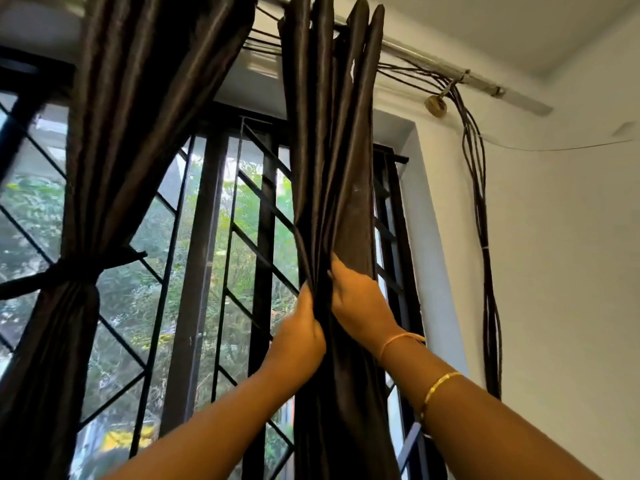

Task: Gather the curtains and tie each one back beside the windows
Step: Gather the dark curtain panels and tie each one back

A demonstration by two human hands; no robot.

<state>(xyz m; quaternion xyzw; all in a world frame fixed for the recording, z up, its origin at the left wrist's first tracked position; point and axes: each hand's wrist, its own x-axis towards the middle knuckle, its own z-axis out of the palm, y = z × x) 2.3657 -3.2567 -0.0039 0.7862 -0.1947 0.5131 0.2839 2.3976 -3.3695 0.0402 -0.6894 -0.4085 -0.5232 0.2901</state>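
Observation:
Two dark brown satin curtains hang from a metal rod [433,58]. The left curtain [114,140] is cinched at mid-height by a dark fabric tie [74,271]. The right curtain [332,161] hangs loose in narrow folds in front of the window's right side. My left hand [301,337] grips its folds from the left. My right hand [360,303] holds the same bunch from the right, fingers curled into the cloth. Both hands meet at about the same height, pressing the fabric together between them.
Behind the curtains is a window with a black diagonal grille [242,216] and green trees outside. A bundle of dark cables [485,237] runs along the rod and down the white wall on the right. A brass rod bracket [435,105] sits near the window's top corner.

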